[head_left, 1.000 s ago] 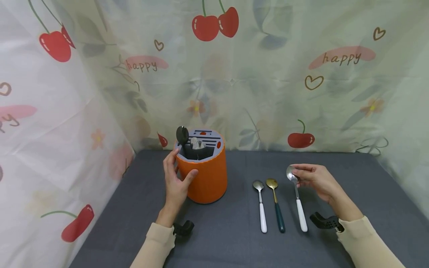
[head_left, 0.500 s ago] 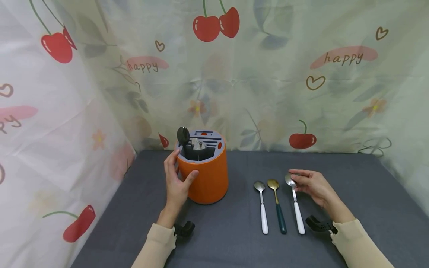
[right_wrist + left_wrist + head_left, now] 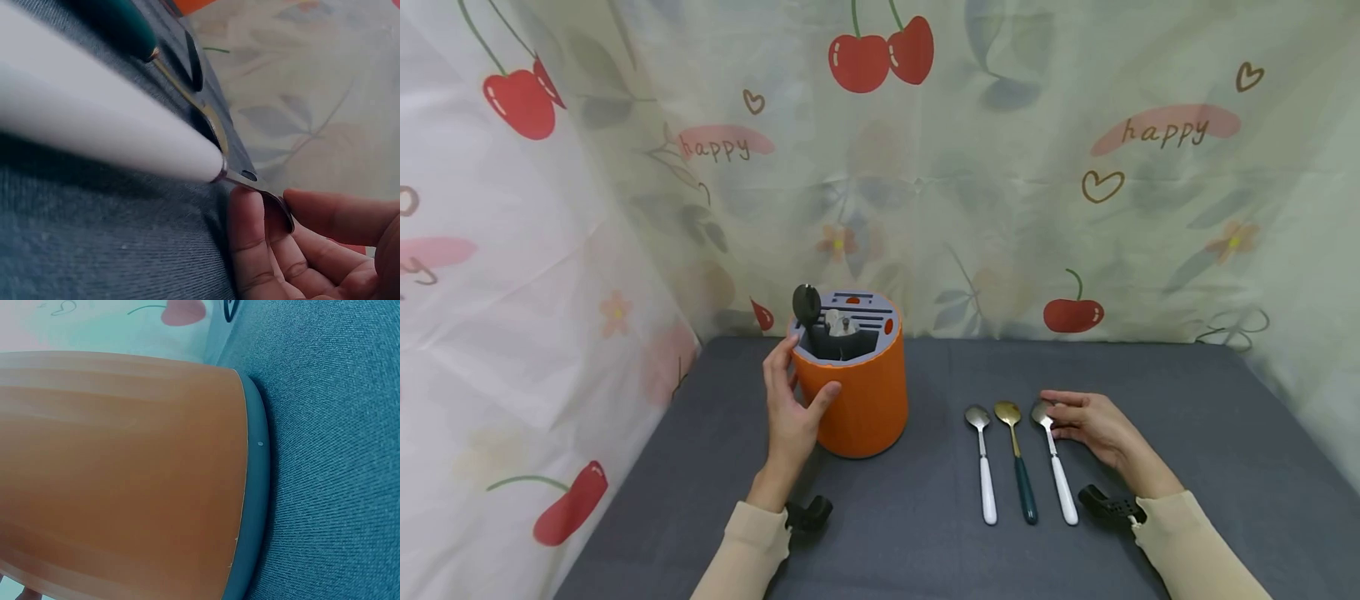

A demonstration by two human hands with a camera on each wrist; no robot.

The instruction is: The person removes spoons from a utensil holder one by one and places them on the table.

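My left hand (image 3: 792, 427) holds the side of an orange cylindrical utensil holder (image 3: 868, 400), thumb on the front and fingers at the left rim. Its pale top has slots and a larger dark opening, where a dark round spoon-like head (image 3: 807, 305) stands up. My right hand (image 3: 1096, 427) pinches the bowl of a white-handled spoon (image 3: 1060, 483) between thumb and fingers. In the right wrist view its white handle (image 3: 119, 106) runs toward the camera, low over the cloth. Left of it lie a gold spoon with a green handle (image 3: 1024, 483) and another white-handled spoon (image 3: 987, 483).
Dark grey cloth (image 3: 910, 533) covers the table. A pale curtain (image 3: 970, 208) printed with cherries hangs behind and along the left. Black wrist cameras (image 3: 808, 513) sit at both cuffs.
My right hand has come down and left with the white-handled spoon, closer to the green-handled one and more in line with it. The left hand and holder have stayed put.
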